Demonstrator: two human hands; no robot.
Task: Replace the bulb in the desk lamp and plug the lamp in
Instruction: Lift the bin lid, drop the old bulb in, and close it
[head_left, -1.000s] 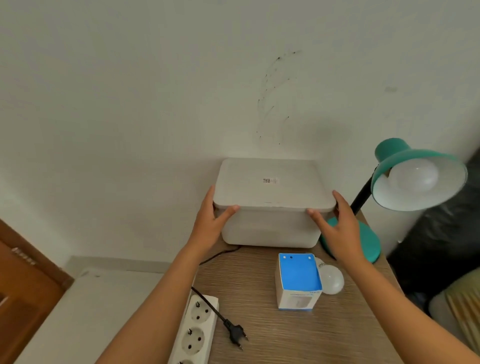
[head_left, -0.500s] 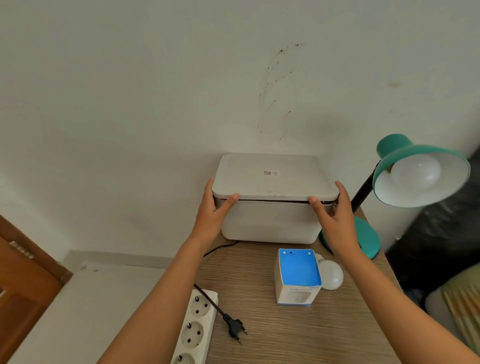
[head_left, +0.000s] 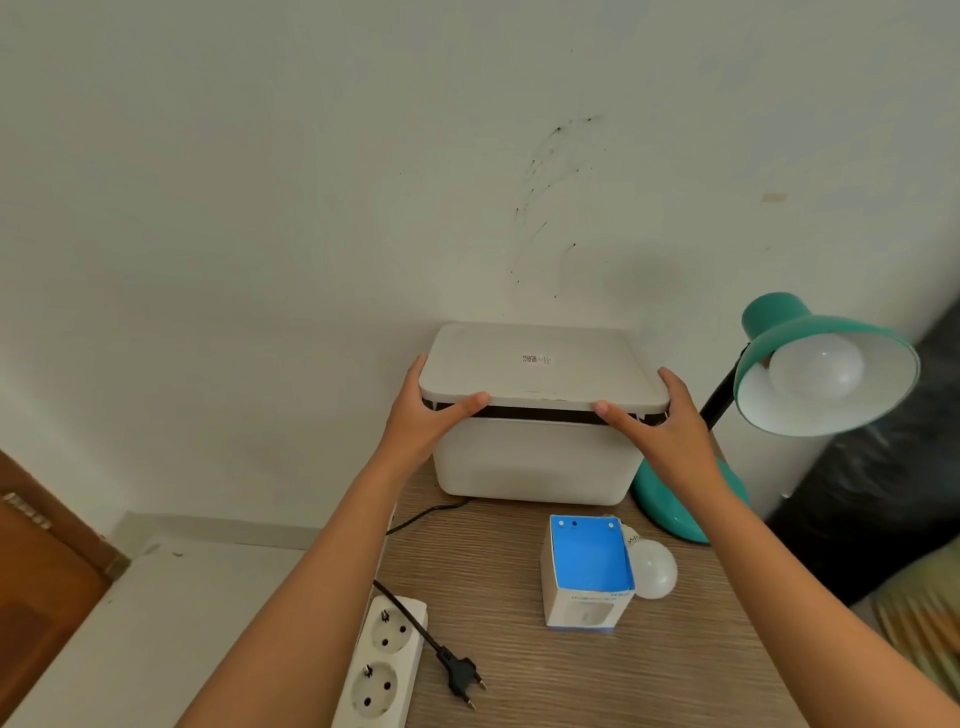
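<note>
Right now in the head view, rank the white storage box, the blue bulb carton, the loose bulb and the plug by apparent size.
1. White storage box, clearly largest.
2. Blue bulb carton.
3. Loose bulb, lying beside the carton.
4. Plug, smallest, though it is nearer the camera, so its true size is less sure.

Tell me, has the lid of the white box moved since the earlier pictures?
Yes. The lid, held by both hands, has come up off the box: a dark gap now shows along its front edge, where before it sat closed.

wall (head_left: 260, 208): pale, dark scuffs | table (head_left: 675, 675): wood-grain | door (head_left: 36, 571): brown (left edge) | light: soft
</note>
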